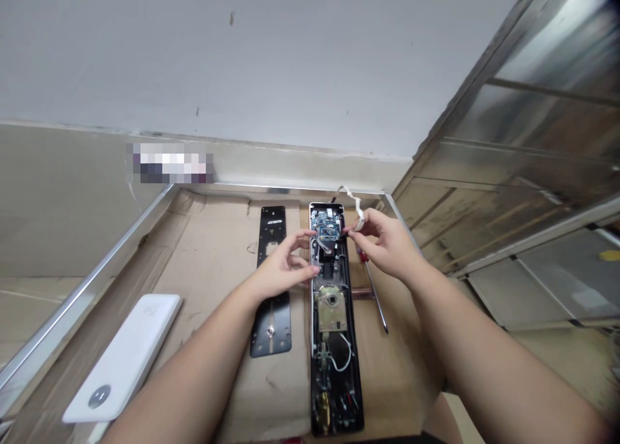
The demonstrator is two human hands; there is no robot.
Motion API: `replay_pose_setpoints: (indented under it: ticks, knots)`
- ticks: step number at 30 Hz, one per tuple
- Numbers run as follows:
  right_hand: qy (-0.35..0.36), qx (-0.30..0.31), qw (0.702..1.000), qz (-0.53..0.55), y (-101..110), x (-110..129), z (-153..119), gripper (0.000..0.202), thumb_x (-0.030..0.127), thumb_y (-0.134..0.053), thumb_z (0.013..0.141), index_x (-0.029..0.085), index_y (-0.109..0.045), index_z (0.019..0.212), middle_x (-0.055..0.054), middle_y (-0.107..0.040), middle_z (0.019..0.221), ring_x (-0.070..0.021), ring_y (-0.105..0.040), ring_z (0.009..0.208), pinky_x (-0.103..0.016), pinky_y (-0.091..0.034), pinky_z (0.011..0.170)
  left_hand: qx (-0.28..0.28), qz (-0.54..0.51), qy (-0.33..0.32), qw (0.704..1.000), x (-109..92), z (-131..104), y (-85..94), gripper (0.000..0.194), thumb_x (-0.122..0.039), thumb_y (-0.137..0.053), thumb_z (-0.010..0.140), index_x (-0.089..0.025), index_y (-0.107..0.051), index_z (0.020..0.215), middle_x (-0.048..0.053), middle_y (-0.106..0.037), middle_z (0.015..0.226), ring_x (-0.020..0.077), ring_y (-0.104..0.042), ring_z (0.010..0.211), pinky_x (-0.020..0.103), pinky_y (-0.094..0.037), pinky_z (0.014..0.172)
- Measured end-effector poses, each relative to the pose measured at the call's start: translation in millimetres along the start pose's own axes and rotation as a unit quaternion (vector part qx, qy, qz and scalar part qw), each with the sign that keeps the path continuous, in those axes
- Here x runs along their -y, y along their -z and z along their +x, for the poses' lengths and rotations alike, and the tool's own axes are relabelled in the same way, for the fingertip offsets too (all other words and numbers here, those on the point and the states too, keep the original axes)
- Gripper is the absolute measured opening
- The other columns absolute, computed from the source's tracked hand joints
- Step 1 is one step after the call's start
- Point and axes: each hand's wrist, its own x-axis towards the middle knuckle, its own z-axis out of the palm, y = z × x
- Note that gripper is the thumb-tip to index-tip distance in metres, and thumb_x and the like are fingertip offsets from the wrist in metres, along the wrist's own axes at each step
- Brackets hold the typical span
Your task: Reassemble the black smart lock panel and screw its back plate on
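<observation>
Head view of a long, narrow black housing (357,366), laid open side up on cardboard (208,250) over the tabletop (87,281), just right of a slim black plate (271,315) pierced with holes. Pale strip along the left rim, rounded corners, dark interior. Inside, from the far end down: a blue circuit board (323,223) with small white parts, a grey ribbon cable (323,245), a dull gold metal plate (329,318) with a round hub, a thin white wire (349,353) in a loop, and a brass-coloured piece (325,415) at the near end. Just to the right, a screwdriver (376,293) with a red handle; well apart on the left, a white slab-like device (128,353). Left hand (290,263) loosely spread, thumb and fingers apart, fingertips on the housing's left edge. Right hand (382,242) with thumb and forefinger pinched together beside the upper right edge, grasping a white cable (358,205) arched from the far end; exact contact too small to make out.
</observation>
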Motion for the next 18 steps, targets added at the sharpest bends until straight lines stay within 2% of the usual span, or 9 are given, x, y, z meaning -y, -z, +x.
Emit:
replay_pose_setpoints:
  ticks: [3, 8, 13, 18]
  knots:
    - [0.013, -0.003, 1.000, -0.024, -2.4, 4.4, -0.2, 0.007, 0.031, -0.061, 0.094, 0.024, -0.061, 0.093, -0.005, -0.073, 0.092, -0.0176, -0.066, 0.072, -0.034, -0.054, 0.065, -0.004, 0.003, -0.007, 1.000, -0.1, 0.3, -0.5, 0.070, -0.031, -0.082, 0.081, -0.033, -0.044, 0.141, 0.014, -0.049, 0.139, 0.0091, -0.067, 0.076, 0.024, -0.061, 0.063]
    - [0.076, -0.012, 0.994, -0.081, -4.4, 10.0, -1.4, 0.003, 0.022, -0.061, 0.092, 0.023, -0.063, 0.093, -0.005, -0.073, 0.092, -0.0198, -0.070, 0.084, -0.036, -0.055, 0.077, -0.006, 0.002, -0.008, 1.000, 0.7, 0.3, -0.7, 0.072, -0.031, -0.082, 0.080, -0.032, -0.044, 0.141, 0.014, -0.051, 0.136, 0.0095, -0.067, 0.076, 0.024, -0.061, 0.064]
    - [0.023, -0.003, 0.999, -0.028, -0.9, 4.1, -1.5, 0.005, 0.027, -0.061, 0.094, 0.024, -0.063, 0.096, -0.005, -0.074, 0.093, -0.0196, -0.070, 0.080, -0.034, -0.054, 0.068, -0.003, 0.000, -0.001, 1.000, 0.9, -0.4, -0.5, 0.072, -0.031, -0.082, 0.081, -0.034, -0.044, 0.141, 0.014, -0.049, 0.138, 0.0109, -0.068, 0.078, 0.025, -0.062, 0.064]
    - [0.036, -0.011, 0.998, -0.055, -4.5, 7.3, -1.9, 0.007, 0.028, -0.060, 0.094, 0.023, -0.065, 0.096, -0.006, -0.074, 0.093, -0.0210, -0.070, 0.083, -0.035, -0.055, 0.069, -0.003, -0.003, -0.004, 1.000, 0.5, 0.0, -1.0, 0.071, -0.030, -0.082, 0.081, -0.033, -0.044, 0.141, 0.014, -0.050, 0.138, 0.0109, -0.069, 0.079, 0.025, -0.061, 0.065]
